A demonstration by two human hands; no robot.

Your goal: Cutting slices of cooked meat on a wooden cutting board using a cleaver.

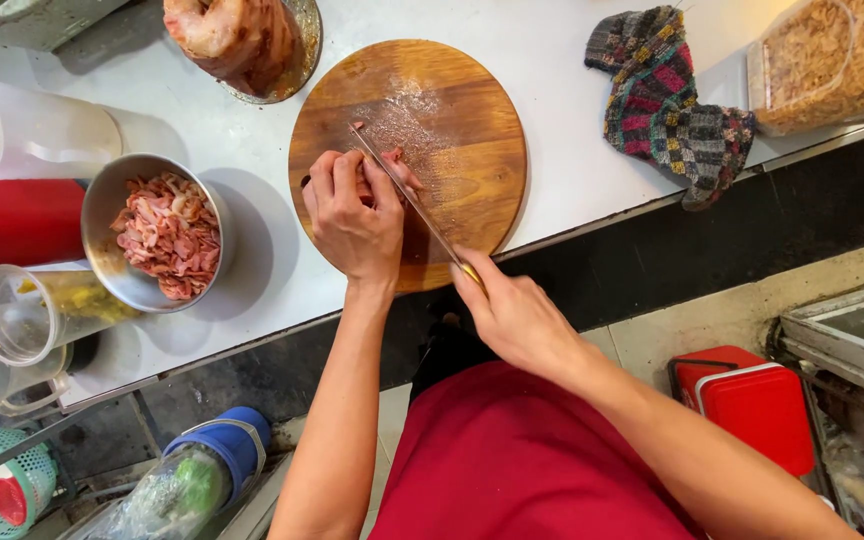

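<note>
Left hand (352,215) is pressing a small piece of meat (392,165) onto the round wooden board (457,130) on the counter (572,150), fingers curled. Right hand (512,310) is gripping the knife (402,190), grip closed around its handle. Risk: blade is running just beside the knuckles; a slip on the wet board could nick them.

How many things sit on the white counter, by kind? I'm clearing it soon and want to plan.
Boards: 1, the board under the left hand and the knife in the right hand
Metal dishes: 2, the bowl and the plate
Cloths: 1, the cloth
Clear tubs: 1, the tub
Total: 5
</note>
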